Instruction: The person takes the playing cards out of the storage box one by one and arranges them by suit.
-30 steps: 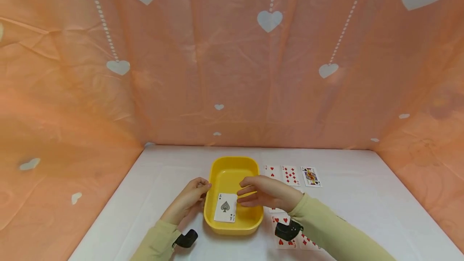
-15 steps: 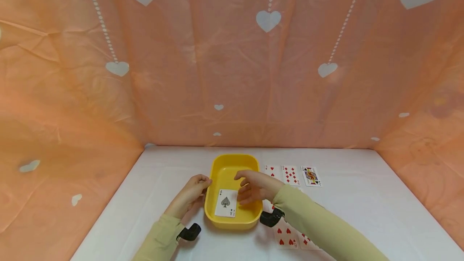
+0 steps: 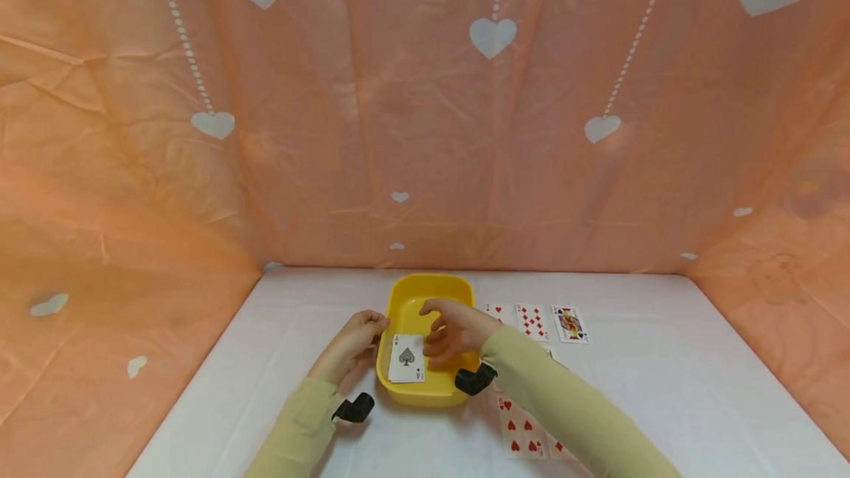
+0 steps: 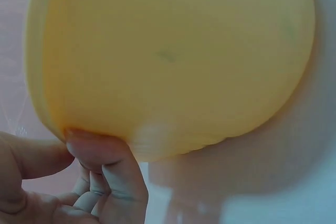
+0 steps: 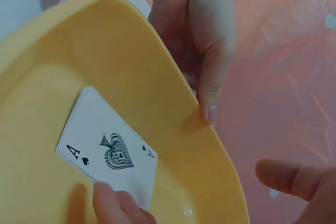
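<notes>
My left hand (image 3: 352,344) pinches the left rim of a yellow plastic tray (image 3: 432,394) between thumb and fingers. The tray's underside shows in the left wrist view, so that side is lifted or tilted. Inside lies an ace of spades (image 3: 406,358), face up on what looks like a small stack of playing cards. My right hand (image 3: 458,330) reaches into the tray from the right. Its fingertips (image 5: 105,200) are at the edge of the ace, touching or nearly so. The right thumb (image 5: 286,177) stands well apart from them.
Right of the tray, face-up playing cards lie in rows on the white table: a ten-like diamond card (image 3: 533,322), a jack (image 3: 569,324) and a six of hearts (image 3: 521,426) among them. My right forearm covers some. An orange curtain (image 3: 425,168) closes the back.
The tray has shifted slightly away from me with my left hand on its rim. My right hand has moved left and farther in, and the ace now lies closer to the tray's left wall.
</notes>
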Motion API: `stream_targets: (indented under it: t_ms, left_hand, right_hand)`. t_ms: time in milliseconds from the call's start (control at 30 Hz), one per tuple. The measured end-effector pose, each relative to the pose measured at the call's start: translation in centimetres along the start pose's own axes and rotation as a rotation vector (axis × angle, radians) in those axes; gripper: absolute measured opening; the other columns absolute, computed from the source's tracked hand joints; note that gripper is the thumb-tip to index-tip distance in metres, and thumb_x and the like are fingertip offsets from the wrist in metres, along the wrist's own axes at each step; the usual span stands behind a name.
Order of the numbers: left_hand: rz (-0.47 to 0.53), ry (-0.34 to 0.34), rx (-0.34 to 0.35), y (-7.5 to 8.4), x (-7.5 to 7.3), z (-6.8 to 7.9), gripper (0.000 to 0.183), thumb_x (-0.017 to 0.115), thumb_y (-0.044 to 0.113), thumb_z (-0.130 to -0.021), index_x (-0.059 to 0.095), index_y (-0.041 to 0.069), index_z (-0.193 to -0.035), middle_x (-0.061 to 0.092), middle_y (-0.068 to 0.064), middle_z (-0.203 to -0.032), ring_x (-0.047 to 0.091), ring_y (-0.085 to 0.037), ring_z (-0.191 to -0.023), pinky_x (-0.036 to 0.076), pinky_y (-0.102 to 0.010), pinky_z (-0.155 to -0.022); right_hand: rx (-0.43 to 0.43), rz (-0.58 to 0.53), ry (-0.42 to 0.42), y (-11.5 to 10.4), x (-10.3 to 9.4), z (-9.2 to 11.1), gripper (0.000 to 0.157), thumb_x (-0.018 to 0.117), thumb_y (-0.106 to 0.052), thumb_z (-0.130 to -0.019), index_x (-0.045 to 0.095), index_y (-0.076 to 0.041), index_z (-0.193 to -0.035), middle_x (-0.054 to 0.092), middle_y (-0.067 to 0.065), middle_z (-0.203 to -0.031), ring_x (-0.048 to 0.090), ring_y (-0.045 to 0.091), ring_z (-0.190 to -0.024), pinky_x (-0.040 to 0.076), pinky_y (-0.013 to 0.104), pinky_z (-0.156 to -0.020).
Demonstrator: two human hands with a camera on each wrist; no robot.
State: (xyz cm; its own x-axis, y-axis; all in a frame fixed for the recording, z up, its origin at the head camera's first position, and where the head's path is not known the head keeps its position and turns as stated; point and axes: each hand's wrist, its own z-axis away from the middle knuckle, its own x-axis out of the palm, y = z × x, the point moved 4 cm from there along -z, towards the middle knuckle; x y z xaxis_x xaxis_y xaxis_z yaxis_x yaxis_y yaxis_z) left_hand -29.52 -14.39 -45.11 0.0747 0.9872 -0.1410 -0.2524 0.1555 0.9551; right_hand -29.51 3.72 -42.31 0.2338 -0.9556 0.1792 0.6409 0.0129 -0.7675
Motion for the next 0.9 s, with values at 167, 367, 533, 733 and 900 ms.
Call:
stream_targets:
  t_ms: [167, 367, 533, 733, 900]
  left_hand:
    - [-0.011, 0.004, -0.005, 0.2, 0.0, -0.4, 0.023, 0.051, 0.012, -0.098, 0.052, -0.009, -0.108, 0.056, -0.013, -0.09, 0.053, -0.021, -0.077, 0.049, -0.029, -0.064]
    - [-0.022, 0.013, -0.02, 0.2, -0.1, -0.6, 0.022, 0.051, 0.012, -0.099, 0.052, -0.008, -0.108, 0.055, -0.012, -0.089, 0.052, -0.019, -0.075, 0.048, -0.027, -0.063]
    - [-0.016, 0.011, -0.027, 0.0, -0.2, -0.6, 0.023, 0.051, 0.013, -0.098, 0.052, -0.008, -0.109, 0.055, -0.013, -0.09, 0.052, -0.02, -0.076, 0.048, -0.028, -0.063]
    - [-0.014, 0.003, -0.023, -0.1, -0.1, -0.4, 0.023, 0.051, 0.013, -0.099, 0.051, -0.007, -0.109, 0.055, -0.013, -0.092, 0.052, -0.02, -0.076, 0.048, -0.028, -0.064]
    - [-0.009, -0.004, -0.018, 0.1, -0.1, -0.4, 0.023, 0.05, 0.014, -0.099, 0.051, -0.007, -0.109, 0.055, -0.014, -0.094, 0.052, -0.021, -0.078, 0.049, -0.029, -0.065]
  right_hand:
    - [0.011, 0.02, 0.018, -0.3, 0.2, -0.7, 0.068, 0.062, -0.026, -0.087, 0.031, 0.015, -0.131, 0.043, 0.032, -0.122, 0.048, 0.044, -0.109, 0.047, 0.055, -0.087]
    - [0.023, 0.025, 0.064, -0.2, 0.0, -1.6, 0.058, 0.065, -0.022, -0.086, 0.038, 0.013, -0.124, 0.049, 0.027, -0.109, 0.052, 0.035, -0.094, 0.049, 0.045, -0.085]
    - [0.013, 0.075, 0.058, 0.1, -0.5, -2.3, 0.038, 0.066, -0.016, -0.087, 0.053, 0.008, -0.114, 0.057, 0.018, -0.098, 0.055, 0.027, -0.082, 0.049, 0.036, -0.078]
    - [0.009, 0.15, -0.001, 0.3, -0.6, -3.2, 0.009, 0.063, -0.009, -0.089, 0.063, -0.001, -0.093, 0.063, 0.009, -0.081, 0.055, 0.019, -0.074, 0.042, 0.025, -0.065]
    - [-0.017, 0.248, -0.078, 0.4, 0.1, -3.7, 0.002, 0.06, -0.003, -0.089, 0.062, -0.003, -0.089, 0.064, 0.006, -0.077, 0.054, 0.014, -0.066, 0.042, 0.02, -0.059]
